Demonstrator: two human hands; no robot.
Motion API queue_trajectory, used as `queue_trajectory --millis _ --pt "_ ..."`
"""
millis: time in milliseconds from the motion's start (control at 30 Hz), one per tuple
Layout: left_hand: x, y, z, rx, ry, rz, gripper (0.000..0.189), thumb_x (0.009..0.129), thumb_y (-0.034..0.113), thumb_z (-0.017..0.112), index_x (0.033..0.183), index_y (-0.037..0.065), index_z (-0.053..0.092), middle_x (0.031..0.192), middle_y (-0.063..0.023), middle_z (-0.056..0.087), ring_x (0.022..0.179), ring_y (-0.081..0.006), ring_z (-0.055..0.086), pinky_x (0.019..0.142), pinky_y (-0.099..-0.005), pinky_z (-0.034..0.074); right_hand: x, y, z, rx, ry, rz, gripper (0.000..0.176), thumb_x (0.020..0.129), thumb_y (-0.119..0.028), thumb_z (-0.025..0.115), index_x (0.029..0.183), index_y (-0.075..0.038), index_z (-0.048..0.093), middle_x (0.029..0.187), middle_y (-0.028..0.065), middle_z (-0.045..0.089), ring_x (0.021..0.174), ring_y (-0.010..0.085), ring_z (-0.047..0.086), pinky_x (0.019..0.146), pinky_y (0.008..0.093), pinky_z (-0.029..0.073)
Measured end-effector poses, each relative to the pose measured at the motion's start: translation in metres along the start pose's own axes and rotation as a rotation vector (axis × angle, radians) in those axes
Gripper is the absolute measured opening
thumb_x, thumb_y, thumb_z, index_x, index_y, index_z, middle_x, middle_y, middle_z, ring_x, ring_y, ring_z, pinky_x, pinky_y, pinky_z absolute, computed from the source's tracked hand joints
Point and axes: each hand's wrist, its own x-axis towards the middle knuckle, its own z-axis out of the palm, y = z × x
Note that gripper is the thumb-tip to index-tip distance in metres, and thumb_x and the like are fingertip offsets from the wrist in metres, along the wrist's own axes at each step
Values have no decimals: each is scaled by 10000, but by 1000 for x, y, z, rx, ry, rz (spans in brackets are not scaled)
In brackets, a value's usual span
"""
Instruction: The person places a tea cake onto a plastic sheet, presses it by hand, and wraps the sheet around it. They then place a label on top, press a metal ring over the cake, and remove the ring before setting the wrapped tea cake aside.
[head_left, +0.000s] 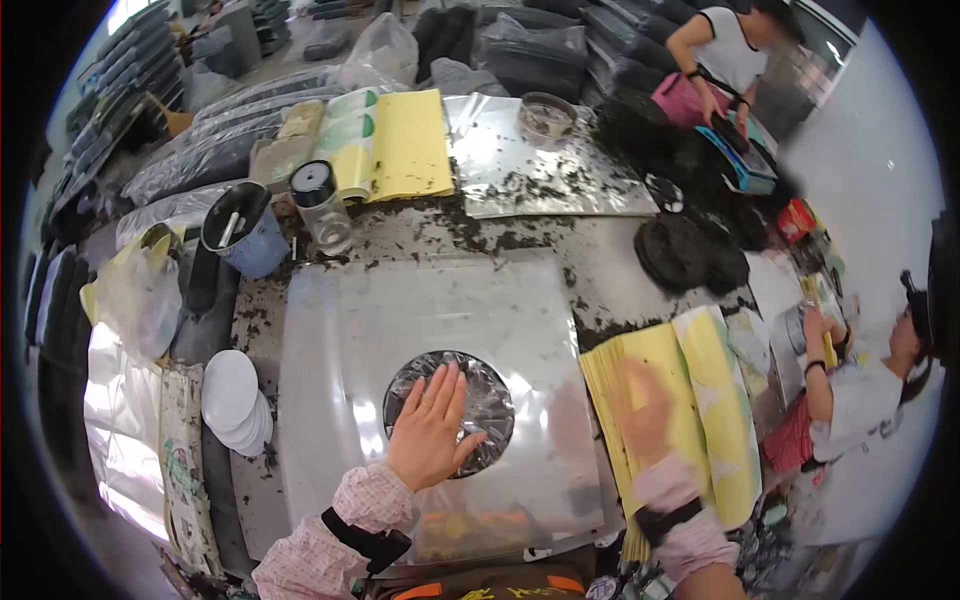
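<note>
My left hand (427,432) lies flat, fingers stretched out, over a round dark disc with a shiny clear wrap (490,400). That disc rests on a clear plastic sheet (340,330) spread on the table before me. On the right, my right hand (642,405) is smeared by motion above a stack of yellow paper (665,365); its fingers cannot be made out clearly, nor anything in them. White round discs (232,390) lie in an overlapping pile left of the sheet.
A blue bucket (257,245) and a clear jar (325,215) stand at the back left. Behind are more yellow paper (415,145), a metal sheet (545,180) with dark scraps and a dark loose heap (650,140). Two people work at the right.
</note>
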Motion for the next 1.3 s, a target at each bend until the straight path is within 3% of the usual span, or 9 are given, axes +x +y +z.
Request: queue_trajectory --millis 100,233,333,400,567,767,933,1100,1300 --pt "-1 1 2 -56 -22 -20 835 955 480 575 1505 -97 325 1603 -254 299 1522 -347 243 1245 -467 153 -22 176 -116 -827 330 250 380 970 -323 641 1115 28 653 1107 248 659 1062 437 615 948 517 479" --pt "2 3 2 -45 -11 -1 851 926 449 620 1506 -98 323 1610 -252 289 1519 -364 239 1243 -479 150 -92 264 -177 -1324 100 561 345 987 -343 538 875 -61 702 942 189 685 869 385 642 709 567 470" --pt "-2 3 4 -19 -9 18 851 919 433 627 1507 -99 318 1607 -260 287 1515 -383 238 1239 -495 154 -100 94 -99 -1046 -464 93 258 961 -277 524 908 -75 675 826 137 699 846 347 660 670 554 461" --pt "-2 3 3 -11 -29 29 852 917 414 627 1513 -99 301 1608 -267 278 1515 -391 231 1237 -503 150 -114 15 -62 -436 -434 621 261 953 -247 558 1069 -44 674 1060 207 708 1035 386 651 862 565 489" --pt "0 3 2 1 -71 20 850 908 355 623 1531 -95 259 1618 -269 248 1520 -398 210 1237 -511 138 -241 118 -136 -955 353 291 400 925 -110 619 1312 -8 620 1346 217 612 1298 340 557 1097 476 432" --pt "1 6 1 12 -78 20 839 907 324 603 1534 -101 241 1621 -268 240 1517 -409 212 1240 -516 124 -290 135 -186 -954 342 234 271 893 -44 636 1147 -7 724 1162 176 712 1171 362 647 983 427 522" --pt "2 7 1 28 -70 29 840 906 322 607 1536 -96 239 1620 -267 241 1519 -406 207 1241 -511 126 -285 159 -222 -150 753 772 166 943 -82 631 1017 18 741 1011 127 756 954 215 725 820 327 554" --pt "1 7 -1 7 -90 9 856 895 318 626 1541 -85 237 1621 -262 244 1521 -400 204 1243 -507 128 -255 168 -412 -410 1234 370 291 1024 -241 555 934 10 672 925 88 698 791 164 623 753 346 497" --pt "-1 3 3 6 -44 31 857 891 317 629 1542 -82 241 1620 -260 249 1520 -400 206 1242 -506 128 -239 136 -204 -853 381 533 335 933 -253 688 1169 -32 599 1088 161 665 1070 302 618 940 384 470"
